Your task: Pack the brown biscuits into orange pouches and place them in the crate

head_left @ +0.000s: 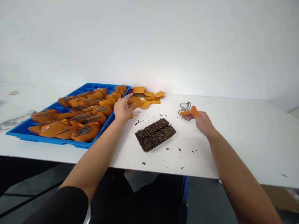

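Observation:
My left hand (122, 109) rests by the right edge of a blue tray (22, 132), its fingers closed on an orange pouch (136, 101) from a small heap of flat orange pouches (149, 96). My right hand (200, 119) lies on the white table (233, 140), wearing orange finger cots, with thumb and forefinger pinched close to small grey snips (184, 107); whether it holds them I cannot tell. Between the hands lies a block of dark brown pieces (155, 133) packed in rows.
The blue tray holds several filled orange pouches (79, 116) with dark contents. Dark crumbs (179, 151) are scattered over the table. A white wall stands behind, and the table's front edge is near my body.

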